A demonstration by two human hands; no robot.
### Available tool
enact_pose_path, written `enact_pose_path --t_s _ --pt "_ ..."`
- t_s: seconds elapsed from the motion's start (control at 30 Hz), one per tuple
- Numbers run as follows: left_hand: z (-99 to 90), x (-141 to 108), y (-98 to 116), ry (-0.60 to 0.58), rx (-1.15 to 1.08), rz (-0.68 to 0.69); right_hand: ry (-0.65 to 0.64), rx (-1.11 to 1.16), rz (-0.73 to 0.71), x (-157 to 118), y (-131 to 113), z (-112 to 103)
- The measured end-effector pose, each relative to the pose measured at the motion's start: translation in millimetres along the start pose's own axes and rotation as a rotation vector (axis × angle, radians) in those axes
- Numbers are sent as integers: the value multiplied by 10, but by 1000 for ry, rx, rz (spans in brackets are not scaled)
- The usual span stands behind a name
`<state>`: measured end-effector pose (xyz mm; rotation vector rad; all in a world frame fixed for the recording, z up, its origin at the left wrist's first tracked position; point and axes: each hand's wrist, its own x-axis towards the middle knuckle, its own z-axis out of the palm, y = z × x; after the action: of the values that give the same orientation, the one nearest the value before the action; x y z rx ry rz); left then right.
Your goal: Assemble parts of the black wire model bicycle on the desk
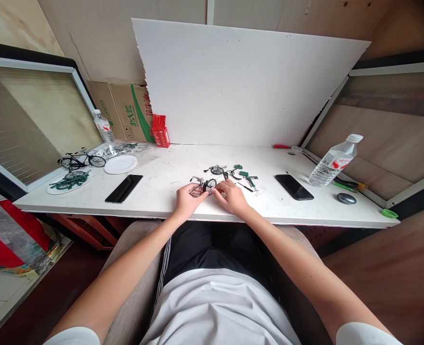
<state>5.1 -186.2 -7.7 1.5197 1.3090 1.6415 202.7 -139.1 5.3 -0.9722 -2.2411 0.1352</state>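
A small black model bicycle frame with a spoked wheel [210, 184] is between my hands, close to the table's front edge. My left hand [189, 200] has its fingers closed around the frame part on the left. My right hand [231, 195] pinches at the wheel's right side, its fingers bent together. Just behind the hands lie another black wheel [217, 170] and several loose black pieces. Green parts [244, 174] rest to the right of them.
An assembled black bicycle [81, 160], white discs [120, 164] and a phone [124, 189] are on the left. To the right are another phone [294, 187], a water bottle [335, 161] and a dark oval object [346, 198]. A white board [247, 86] stands behind.
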Motion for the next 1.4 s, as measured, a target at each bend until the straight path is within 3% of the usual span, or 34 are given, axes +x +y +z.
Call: enact_pose_path --t_s 0.27,0.6,0.97,1.4 --pt "5 -10 -9 11 7 -11 54 44 -38 -13 15 11" --pt "2 -23 -16 -17 61 13 -8 -95 -12 9 38 54" --pt "-4 -16 42 8 25 14 65 58 -31 -26 31 28" --pt "-8 -9 -19 -40 29 9 -2 -119 15 -7 33 47"
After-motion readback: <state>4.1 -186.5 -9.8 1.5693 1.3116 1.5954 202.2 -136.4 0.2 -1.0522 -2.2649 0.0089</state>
